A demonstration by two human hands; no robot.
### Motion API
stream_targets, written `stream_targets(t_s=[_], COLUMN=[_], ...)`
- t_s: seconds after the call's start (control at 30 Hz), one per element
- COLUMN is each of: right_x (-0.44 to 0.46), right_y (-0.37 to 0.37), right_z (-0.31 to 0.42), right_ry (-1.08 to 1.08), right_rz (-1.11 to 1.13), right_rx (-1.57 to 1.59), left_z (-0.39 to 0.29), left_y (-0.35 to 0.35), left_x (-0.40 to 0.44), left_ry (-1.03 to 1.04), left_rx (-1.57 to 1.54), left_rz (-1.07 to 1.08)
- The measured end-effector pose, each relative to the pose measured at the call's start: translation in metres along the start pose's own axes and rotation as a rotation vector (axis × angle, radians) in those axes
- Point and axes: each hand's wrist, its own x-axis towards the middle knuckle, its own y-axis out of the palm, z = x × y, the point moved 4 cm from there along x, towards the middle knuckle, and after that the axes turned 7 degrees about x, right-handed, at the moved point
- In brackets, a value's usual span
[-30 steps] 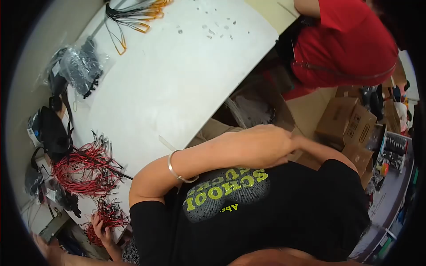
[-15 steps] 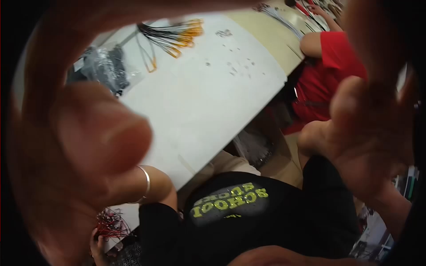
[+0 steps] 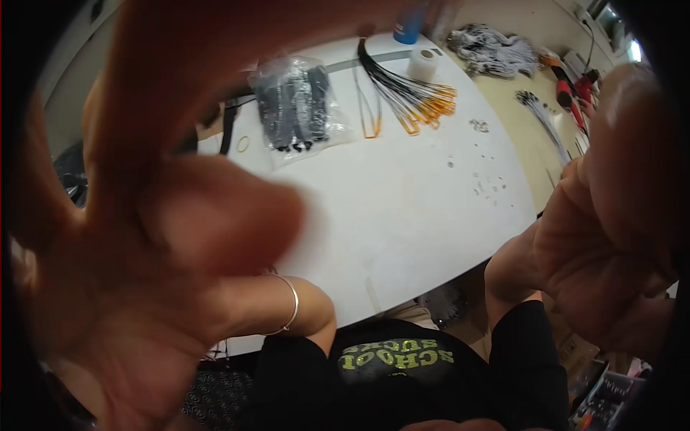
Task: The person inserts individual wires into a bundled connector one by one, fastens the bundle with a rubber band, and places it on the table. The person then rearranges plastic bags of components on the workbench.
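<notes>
My left hand [image 3: 144, 287] is raised very close to the lens, thumb and fingers spread apart, with nothing visible in it. A silver bangle [image 3: 293, 305] circles that wrist. On the right, my right hand [image 3: 611, 237] is also up by the lens, its thumb stretched upward; some of its fingers are cut off by the dark border. Beyond them, on the white table [image 3: 345, 237], lie a clear bag of black parts [image 3: 295, 108] and a fan of black cords with orange ends [image 3: 413, 93]. Neither hand touches these.
Small metal pieces [image 3: 490, 187] are scattered at the table's right. A white roll [image 3: 425, 65] and a blue container [image 3: 408, 27] stand at the back. A bundle of grey-white cords [image 3: 496, 50] and red-handled tools [image 3: 568, 93] lie on the adjoining surface.
The view has swung up and left, showing more of the table's back. Both hands stay raised by the lens. The person in red at the right has mostly left the view.
</notes>
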Motion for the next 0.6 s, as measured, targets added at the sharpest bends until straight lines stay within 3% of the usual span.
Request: stream_targets(t_s=[0.03, 0.1, 0.17, 0.37, 0.4, 0.47, 0.53, 0.6], right_x=[0.000, 0.002, 0.001, 0.002, -0.004, 0.001, 0.007, 0.011], right_y=[0.004, 0.010, 0.017, 0.009, 0.031, 0.037, 0.029, 0.009], right_z=[-0.004, -0.011, -0.011, -0.013, -0.018, -0.022, -0.026, -0.036], right_ry=[0.004, 0.019, 0.029, 0.127, 0.131, 0.138, 0.168, 0.221], right_rz=[-0.018, -0.063, -0.106, -0.261, -0.274, -0.307, -0.272, -0.212], right_rx=[0.022, 0.058, 0.071, 0.125, 0.131, 0.160, 0.168, 0.130], left_z=[-0.008, 0.010, 0.065, 0.128, 0.142, 0.171, 0.198, 0.232], left_y=[0.023, -0.064, -0.076, 0.060, 0.031, 0.040, 0.046, 0.035], left_x=[-0.011, -0.026, 0.046, 0.116, 0.115, 0.125, 0.115, 0.106], left_ry=[-0.019, -0.063, -0.107, -0.282, -0.301, -0.463, -0.702, -0.752], left_rx=[0.023, 0.068, 0.093, 0.222, 0.230, 0.881, 1.046, 1.083], left_rz=[-0.049, -0.138, -0.217, -0.461, -0.508, -0.368, -0.277, -0.200])
